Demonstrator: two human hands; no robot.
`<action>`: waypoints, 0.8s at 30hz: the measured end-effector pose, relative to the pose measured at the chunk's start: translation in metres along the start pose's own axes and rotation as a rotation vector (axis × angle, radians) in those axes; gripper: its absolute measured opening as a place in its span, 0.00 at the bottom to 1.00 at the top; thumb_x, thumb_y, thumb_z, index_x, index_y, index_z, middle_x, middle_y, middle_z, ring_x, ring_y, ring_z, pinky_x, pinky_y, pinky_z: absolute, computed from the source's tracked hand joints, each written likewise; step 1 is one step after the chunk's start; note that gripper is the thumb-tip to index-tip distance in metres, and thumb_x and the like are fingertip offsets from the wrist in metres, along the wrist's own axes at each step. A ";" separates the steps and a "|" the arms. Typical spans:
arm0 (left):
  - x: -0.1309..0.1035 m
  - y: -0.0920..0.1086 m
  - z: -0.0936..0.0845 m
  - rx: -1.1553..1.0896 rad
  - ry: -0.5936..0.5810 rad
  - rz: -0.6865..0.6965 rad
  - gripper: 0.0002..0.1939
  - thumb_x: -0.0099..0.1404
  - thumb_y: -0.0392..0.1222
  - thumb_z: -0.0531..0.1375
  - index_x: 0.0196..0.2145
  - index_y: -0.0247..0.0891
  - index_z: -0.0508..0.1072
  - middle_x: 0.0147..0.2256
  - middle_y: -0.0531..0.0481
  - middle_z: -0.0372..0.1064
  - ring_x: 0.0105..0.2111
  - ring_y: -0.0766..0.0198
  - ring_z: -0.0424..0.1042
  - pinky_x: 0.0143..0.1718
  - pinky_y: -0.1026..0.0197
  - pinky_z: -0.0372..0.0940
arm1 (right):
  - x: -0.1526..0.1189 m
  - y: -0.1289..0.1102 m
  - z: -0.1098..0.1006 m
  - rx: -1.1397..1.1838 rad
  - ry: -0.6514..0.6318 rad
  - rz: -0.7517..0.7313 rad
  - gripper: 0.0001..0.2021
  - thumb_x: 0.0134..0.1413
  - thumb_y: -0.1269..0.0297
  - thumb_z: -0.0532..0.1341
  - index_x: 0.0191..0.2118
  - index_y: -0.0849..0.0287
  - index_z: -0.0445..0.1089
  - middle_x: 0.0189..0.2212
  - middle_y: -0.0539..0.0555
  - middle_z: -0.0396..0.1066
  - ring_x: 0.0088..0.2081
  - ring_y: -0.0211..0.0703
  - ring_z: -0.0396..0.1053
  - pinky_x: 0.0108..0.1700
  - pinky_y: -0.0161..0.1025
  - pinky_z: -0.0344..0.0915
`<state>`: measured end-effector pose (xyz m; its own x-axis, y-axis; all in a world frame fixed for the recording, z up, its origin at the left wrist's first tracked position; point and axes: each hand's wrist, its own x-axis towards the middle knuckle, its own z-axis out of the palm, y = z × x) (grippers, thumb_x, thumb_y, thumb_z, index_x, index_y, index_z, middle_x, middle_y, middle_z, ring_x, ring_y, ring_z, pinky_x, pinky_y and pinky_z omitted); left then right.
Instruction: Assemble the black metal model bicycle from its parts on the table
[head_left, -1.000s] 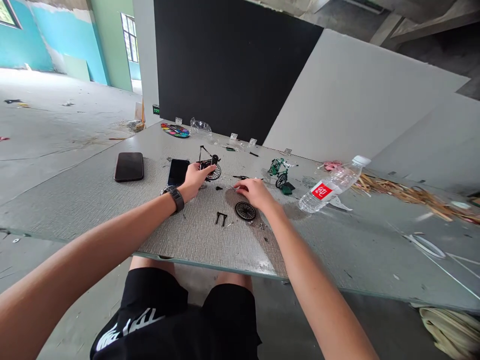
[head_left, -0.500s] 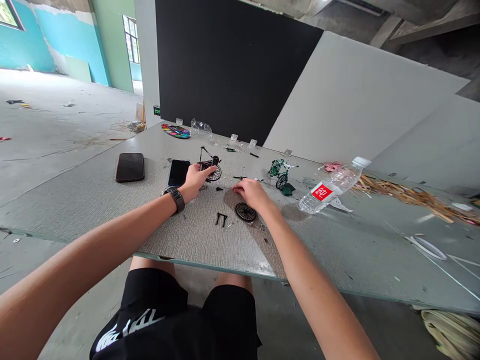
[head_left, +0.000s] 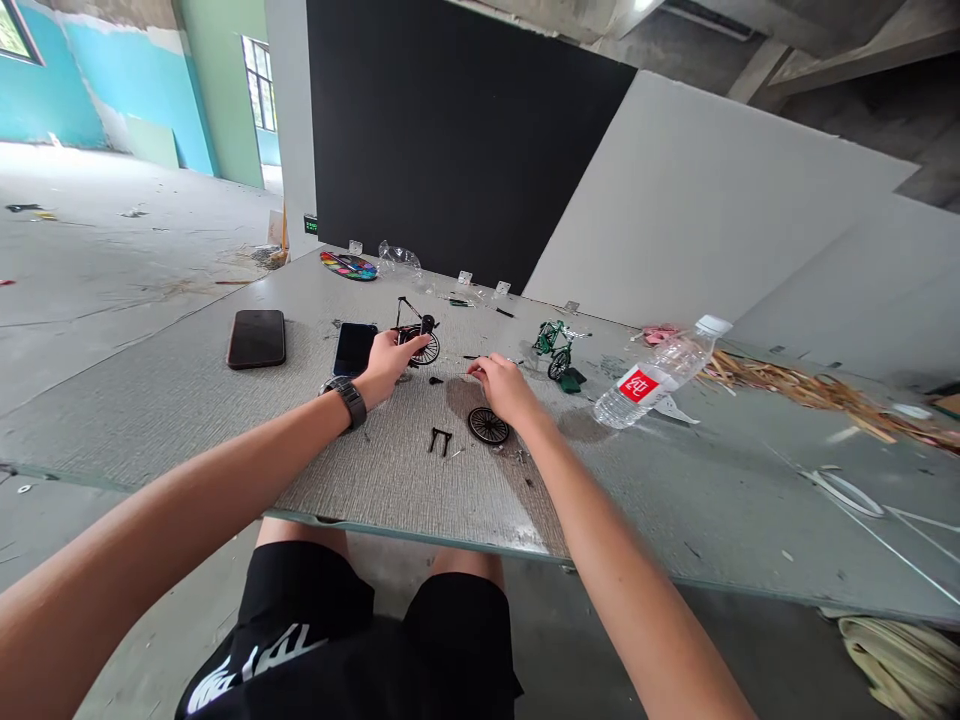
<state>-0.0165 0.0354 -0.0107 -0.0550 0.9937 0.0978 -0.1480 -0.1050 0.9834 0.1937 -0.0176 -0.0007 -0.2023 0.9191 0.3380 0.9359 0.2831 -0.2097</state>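
Note:
My left hand [head_left: 387,360] grips a partly built black model bicycle [head_left: 427,350], which has one spoked wheel and a bare frame. Above the table my right hand [head_left: 501,384] has its thumb and fingertips drawn together; anything between them is too small to make out. Just beyond those fingers lies a thin dark part [head_left: 472,357]. Under the right wrist rests a loose black spoked wheel [head_left: 488,426], with a black fork-shaped piece [head_left: 440,440] to its left. A tiny black part [head_left: 436,380] sits between my hands.
A green model bicycle [head_left: 555,348] and a tilted clear water bottle [head_left: 652,380] stand to the right. Two phones, one a black phone [head_left: 256,338], the other a dark phone [head_left: 354,350], lie left. At the back are a paint palette [head_left: 349,265] and clear plastic packaging [head_left: 399,260].
The view has shifted slightly. My right fingertips have moved a little and sit slightly more apart from the thin part; my left hand keeps its grip on the model bicycle.

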 end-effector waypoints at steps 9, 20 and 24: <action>0.003 -0.004 0.001 -0.010 -0.013 0.001 0.15 0.53 0.45 0.70 0.22 0.37 0.67 0.21 0.52 0.62 0.21 0.70 0.57 0.22 0.63 0.51 | 0.002 0.003 0.005 0.255 0.151 0.078 0.10 0.64 0.67 0.54 0.40 0.58 0.74 0.36 0.56 0.72 0.34 0.42 0.69 0.40 0.39 0.65; 0.006 -0.011 0.002 -0.013 -0.073 0.028 0.17 0.51 0.48 0.70 0.23 0.36 0.69 0.22 0.52 0.65 0.20 0.70 0.58 0.20 0.64 0.48 | 0.002 -0.012 0.004 0.672 0.216 0.146 0.22 0.57 0.42 0.60 0.37 0.60 0.72 0.32 0.57 0.76 0.29 0.43 0.73 0.36 0.41 0.71; 0.003 -0.010 0.003 -0.029 -0.160 0.036 0.16 0.52 0.48 0.70 0.25 0.34 0.71 0.24 0.49 0.69 0.23 0.68 0.62 0.22 0.64 0.52 | 0.003 -0.022 0.014 0.807 0.165 0.127 0.26 0.53 0.37 0.60 0.36 0.59 0.71 0.31 0.56 0.75 0.30 0.44 0.73 0.36 0.41 0.72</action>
<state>-0.0117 0.0396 -0.0201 0.0969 0.9826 0.1582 -0.1774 -0.1394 0.9742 0.1686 -0.0169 -0.0076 -0.0053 0.9230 0.3847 0.4414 0.3474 -0.8273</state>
